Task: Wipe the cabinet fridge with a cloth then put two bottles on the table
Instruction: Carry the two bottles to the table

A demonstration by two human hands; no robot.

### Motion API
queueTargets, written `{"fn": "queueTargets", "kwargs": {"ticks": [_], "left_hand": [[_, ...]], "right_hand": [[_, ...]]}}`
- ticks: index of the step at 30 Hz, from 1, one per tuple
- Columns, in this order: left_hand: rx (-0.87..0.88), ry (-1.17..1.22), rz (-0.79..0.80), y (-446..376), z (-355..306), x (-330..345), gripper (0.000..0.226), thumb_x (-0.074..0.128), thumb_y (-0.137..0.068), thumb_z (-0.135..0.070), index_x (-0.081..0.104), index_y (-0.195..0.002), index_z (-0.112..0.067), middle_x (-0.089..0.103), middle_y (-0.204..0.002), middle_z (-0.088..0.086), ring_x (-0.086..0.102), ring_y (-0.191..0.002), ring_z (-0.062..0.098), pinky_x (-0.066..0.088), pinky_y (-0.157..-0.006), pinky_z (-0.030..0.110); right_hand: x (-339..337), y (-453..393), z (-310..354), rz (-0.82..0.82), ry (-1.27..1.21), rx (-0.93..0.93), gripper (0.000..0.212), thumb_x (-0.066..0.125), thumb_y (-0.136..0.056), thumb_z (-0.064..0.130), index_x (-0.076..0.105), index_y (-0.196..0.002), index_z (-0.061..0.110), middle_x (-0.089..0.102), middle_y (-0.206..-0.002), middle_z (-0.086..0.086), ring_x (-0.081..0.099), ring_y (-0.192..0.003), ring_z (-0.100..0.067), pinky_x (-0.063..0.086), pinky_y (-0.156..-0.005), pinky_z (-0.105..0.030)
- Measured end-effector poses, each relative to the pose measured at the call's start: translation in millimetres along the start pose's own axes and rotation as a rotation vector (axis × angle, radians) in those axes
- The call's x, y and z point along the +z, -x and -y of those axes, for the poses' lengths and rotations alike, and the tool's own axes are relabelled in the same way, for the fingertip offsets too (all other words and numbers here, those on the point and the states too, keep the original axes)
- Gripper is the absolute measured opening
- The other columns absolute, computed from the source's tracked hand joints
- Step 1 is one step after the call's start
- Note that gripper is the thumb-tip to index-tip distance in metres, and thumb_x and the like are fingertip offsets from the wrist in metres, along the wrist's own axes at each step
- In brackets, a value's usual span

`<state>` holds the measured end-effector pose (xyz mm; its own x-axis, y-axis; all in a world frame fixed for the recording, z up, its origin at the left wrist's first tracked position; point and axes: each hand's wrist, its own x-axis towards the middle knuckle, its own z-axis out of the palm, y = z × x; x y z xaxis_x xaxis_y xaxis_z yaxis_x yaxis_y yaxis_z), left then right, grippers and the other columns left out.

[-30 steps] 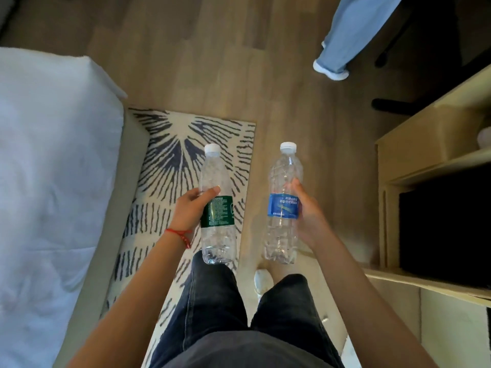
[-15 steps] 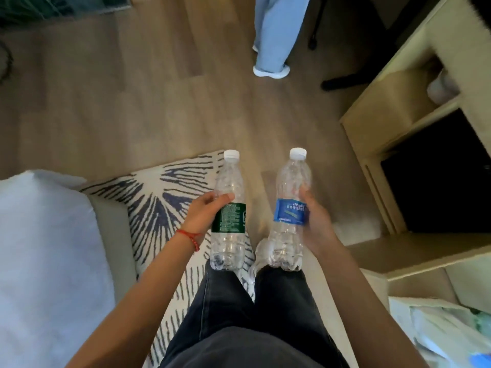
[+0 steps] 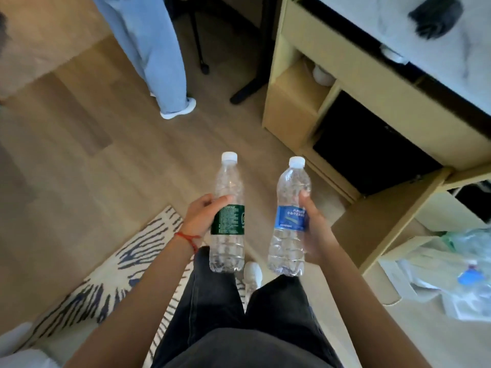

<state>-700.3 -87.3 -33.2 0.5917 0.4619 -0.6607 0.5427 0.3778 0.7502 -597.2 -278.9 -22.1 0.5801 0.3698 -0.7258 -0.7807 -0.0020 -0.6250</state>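
Note:
My left hand [image 3: 200, 217] grips a clear water bottle with a green label [image 3: 229, 216], held upright above my legs. My right hand [image 3: 316, 229] grips a second clear bottle with a blue label [image 3: 291, 219], also upright with its white cap on. To the right stands the light wooden cabinet [image 3: 345, 65] with the black fridge [image 3: 372, 147] set into its lower bay. Its marbled white top [image 3: 451, 57] runs along the upper right, with a dark object lying on it. I see no cloth.
Another person's leg in light blue trousers [image 3: 156, 57] stands ahead on the wooden floor. A black chair base [image 3: 247, 88] is beside the cabinet. A patterned rug [image 3: 119, 269] lies lower left. Plastic bags [image 3: 457, 272] fill a lower shelf at right.
The view has swung right and up, from the bed and rug toward the cabinet and its top. Both bottles stay held upright in my hands.

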Motion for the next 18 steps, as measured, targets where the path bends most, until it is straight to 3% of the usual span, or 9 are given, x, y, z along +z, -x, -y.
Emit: {"fn": "queueTargets", "kwargs": {"ticks": [5, 10, 13, 16, 18], "left_hand": [[0.066, -0.157, 0.212, -43.8, -49.9, 25.6, 0.025, 0.068, -0.075, -0.033, 0.062, -0.082, -0.01, 0.064, -0.079, 0.003, 0.061, -0.072, 0.017, 0.05, -0.067, 0.03], [0.05, -0.286, 0.414, -96.3, -103.0, 45.3, 0.072, 0.073, -0.05, -0.056, 0.063, -0.101, -0.006, 0.068, -0.097, 0.012, 0.065, -0.089, 0.026, 0.053, -0.083, 0.041], [0.077, -0.368, 0.508, -121.2, -133.4, 56.0, 0.071, 0.072, -0.046, -0.059, 0.062, -0.096, -0.01, 0.068, -0.096, 0.01, 0.066, -0.088, 0.023, 0.054, -0.077, 0.039], [0.102, -0.383, 0.579, -133.0, -158.2, 73.4, 0.055, 0.077, -0.048, -0.046, 0.061, -0.088, -0.013, 0.066, -0.086, 0.004, 0.065, -0.078, 0.017, 0.052, -0.066, 0.03], [0.125, -0.4, 0.603, -138.5, -172.1, 89.9, 0.065, 0.074, -0.045, -0.05, 0.061, -0.092, -0.007, 0.065, -0.089, 0.006, 0.064, -0.081, 0.02, 0.054, -0.071, 0.034]], "right_hand": [[-10.5, -16.4, 25.1, -0.164, -0.118, -0.081, 0.05, 0.06, -0.073, 0.045, 0.062, -0.104, 0.006, 0.07, -0.086, -0.009, 0.067, -0.078, -0.023, 0.052, -0.078, -0.04], [-1.6, -30.6, 47.0, -0.295, -0.199, -0.158, 0.039, 0.056, -0.081, 0.041, 0.061, -0.102, 0.008, 0.07, -0.083, -0.008, 0.068, -0.074, -0.021, 0.052, -0.069, -0.036], [4.7, -34.5, 61.7, -0.342, -0.231, -0.214, 0.032, 0.057, -0.082, 0.039, 0.061, -0.098, 0.012, 0.07, -0.082, -0.007, 0.068, -0.075, -0.021, 0.052, -0.069, -0.036], [4.4, -34.8, 79.2, -0.381, -0.278, -0.27, 0.045, 0.062, -0.071, 0.044, 0.061, -0.103, 0.012, 0.07, -0.084, -0.006, 0.069, -0.076, -0.02, 0.052, -0.071, -0.038], [-1.0, -33.5, 92.9, -0.42, -0.285, -0.303, 0.045, 0.061, -0.071, 0.046, 0.062, -0.102, 0.013, 0.07, -0.084, -0.006, 0.069, -0.076, -0.02, 0.052, -0.071, -0.037]]}}
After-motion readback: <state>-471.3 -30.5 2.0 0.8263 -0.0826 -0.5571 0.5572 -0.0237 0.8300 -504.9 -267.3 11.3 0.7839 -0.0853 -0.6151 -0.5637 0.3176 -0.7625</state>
